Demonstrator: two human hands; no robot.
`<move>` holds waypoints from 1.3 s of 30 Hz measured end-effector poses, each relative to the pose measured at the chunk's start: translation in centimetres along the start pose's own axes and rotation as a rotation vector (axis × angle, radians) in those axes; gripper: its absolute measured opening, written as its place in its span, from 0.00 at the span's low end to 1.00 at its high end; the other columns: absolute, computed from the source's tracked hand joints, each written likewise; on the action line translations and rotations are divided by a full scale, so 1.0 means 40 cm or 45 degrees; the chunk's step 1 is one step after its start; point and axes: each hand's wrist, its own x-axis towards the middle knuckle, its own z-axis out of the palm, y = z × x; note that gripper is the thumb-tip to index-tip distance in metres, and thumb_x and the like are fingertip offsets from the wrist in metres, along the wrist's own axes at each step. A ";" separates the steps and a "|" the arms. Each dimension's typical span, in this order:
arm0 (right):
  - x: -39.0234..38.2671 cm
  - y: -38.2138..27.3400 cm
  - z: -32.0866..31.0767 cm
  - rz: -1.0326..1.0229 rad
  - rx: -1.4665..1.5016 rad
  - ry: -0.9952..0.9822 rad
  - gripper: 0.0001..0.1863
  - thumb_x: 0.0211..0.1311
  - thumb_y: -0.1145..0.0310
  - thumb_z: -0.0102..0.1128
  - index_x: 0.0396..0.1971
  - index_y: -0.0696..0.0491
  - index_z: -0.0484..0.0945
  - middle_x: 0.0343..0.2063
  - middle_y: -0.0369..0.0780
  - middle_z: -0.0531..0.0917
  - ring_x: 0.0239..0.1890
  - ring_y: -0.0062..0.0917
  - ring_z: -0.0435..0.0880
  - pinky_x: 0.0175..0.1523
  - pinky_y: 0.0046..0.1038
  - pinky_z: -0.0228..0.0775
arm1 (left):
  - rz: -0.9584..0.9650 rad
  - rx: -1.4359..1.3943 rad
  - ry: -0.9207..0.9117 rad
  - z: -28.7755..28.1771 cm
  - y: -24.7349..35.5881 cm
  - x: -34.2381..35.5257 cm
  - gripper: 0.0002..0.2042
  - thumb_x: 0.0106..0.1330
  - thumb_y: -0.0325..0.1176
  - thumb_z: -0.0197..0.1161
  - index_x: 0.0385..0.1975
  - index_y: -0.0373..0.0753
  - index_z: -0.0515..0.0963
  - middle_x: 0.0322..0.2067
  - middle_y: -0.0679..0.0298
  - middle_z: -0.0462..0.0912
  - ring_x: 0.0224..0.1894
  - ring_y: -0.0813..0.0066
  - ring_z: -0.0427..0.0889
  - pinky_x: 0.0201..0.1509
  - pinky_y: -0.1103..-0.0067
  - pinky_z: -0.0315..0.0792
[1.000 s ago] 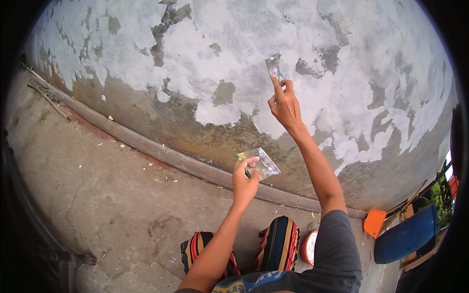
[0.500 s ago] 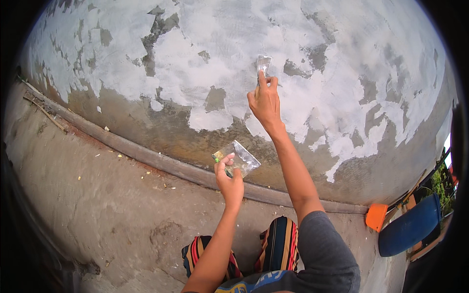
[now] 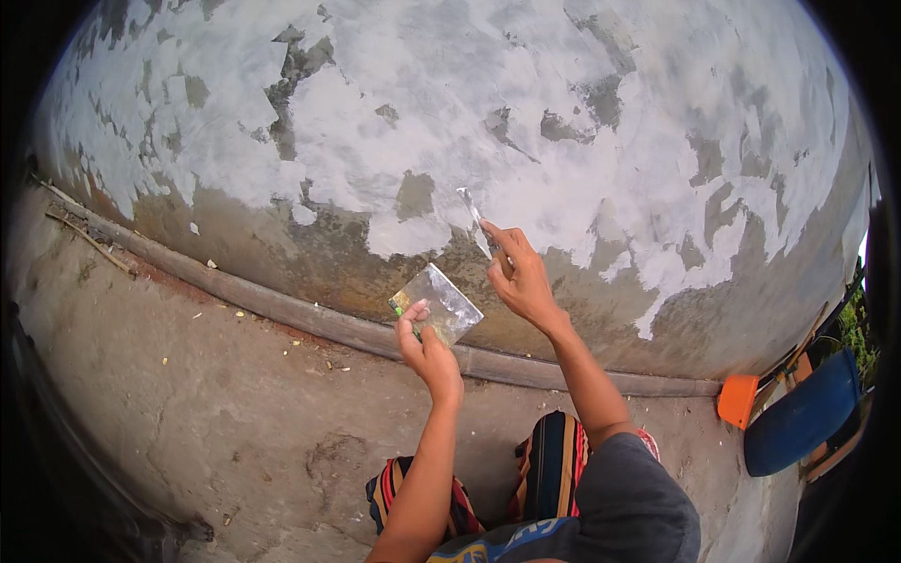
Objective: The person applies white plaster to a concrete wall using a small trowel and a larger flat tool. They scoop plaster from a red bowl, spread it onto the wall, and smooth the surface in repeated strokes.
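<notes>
- Far: grey cement wall (image 3: 601, 197), patchily white
- Concrete kerb (image 3: 291, 311) along its foot
- Near left: stained concrete floor (image 3: 263, 403)
- Far right: blue barrel (image 3: 802, 413), green foliage (image 3: 857, 333)

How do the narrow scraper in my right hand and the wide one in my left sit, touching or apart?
Apart. The head view shows wall between the narrow scraper and the wide scraper.

The wide, flat silvery scraper (image 3: 452, 308) looks metallic, glossy beneath dull smears; the narrow silvery scraper (image 3: 474, 223) shines like metal. Matt white coating (image 3: 361, 131) patchily covers the rough grey wall (image 3: 709, 340). Near the right edge of the rough grey-brown concrete ground (image 3: 253, 403), the orange tapered container (image 3: 737, 402) and rounded blue drum (image 3: 802, 413) look smooth, like plastic.
</notes>
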 end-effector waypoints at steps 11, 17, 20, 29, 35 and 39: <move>-0.172 0.111 -0.082 -0.218 -0.135 -0.119 0.24 0.55 0.73 0.61 0.53 0.38 0.80 0.22 0.35 0.74 0.25 0.26 0.70 0.30 0.29 0.66 | -0.357 -0.142 -0.009 0.059 0.011 0.002 0.22 0.70 0.31 0.58 0.61 0.36 0.62 0.54 0.54 0.72 0.50 0.71 0.76 0.50 0.75 0.72; -0.271 0.184 -0.157 -0.311 -0.608 -0.230 0.27 0.51 0.72 0.63 0.54 0.34 0.79 0.26 0.32 0.76 0.27 0.24 0.73 0.25 0.25 0.67 | -0.653 -0.278 -0.208 0.048 -0.090 0.017 0.24 0.71 0.31 0.57 0.64 0.32 0.61 0.52 0.52 0.78 0.48 0.75 0.79 0.40 0.79 0.75; -0.334 0.222 -0.240 -0.263 -0.801 -0.440 0.27 0.51 0.70 0.64 0.54 0.34 0.80 0.25 0.32 0.75 0.26 0.24 0.72 0.25 0.25 0.66 | -0.597 -0.237 -0.206 0.076 -0.161 0.016 0.23 0.71 0.30 0.55 0.64 0.31 0.62 0.50 0.55 0.79 0.44 0.79 0.79 0.32 0.82 0.74; -0.354 0.197 -0.288 0.014 -0.475 -0.015 0.24 0.56 0.72 0.63 0.55 0.40 0.79 0.22 0.36 0.70 0.27 0.26 0.68 0.29 0.29 0.63 | -0.888 -0.104 -0.549 0.186 -0.211 -0.078 0.23 0.73 0.34 0.52 0.64 0.31 0.62 0.46 0.61 0.80 0.27 0.86 0.77 0.18 0.85 0.63; -0.582 0.327 -0.334 0.025 -0.771 -0.283 0.25 0.56 0.70 0.64 0.55 0.41 0.78 0.23 0.34 0.71 0.25 0.25 0.71 0.25 0.26 0.64 | -0.994 -0.002 -0.539 0.217 -0.251 -0.126 0.23 0.73 0.34 0.51 0.64 0.32 0.62 0.46 0.61 0.78 0.33 0.85 0.75 0.22 0.84 0.64; -0.765 0.392 -0.432 0.652 -0.350 -0.148 0.11 0.65 0.65 0.59 0.43 0.53 0.81 0.16 0.36 0.73 0.17 0.21 0.73 0.21 0.22 0.63 | -0.615 0.096 -0.600 0.245 -0.325 -0.154 0.22 0.73 0.35 0.51 0.64 0.32 0.61 0.48 0.59 0.75 0.42 0.79 0.73 0.40 0.79 0.69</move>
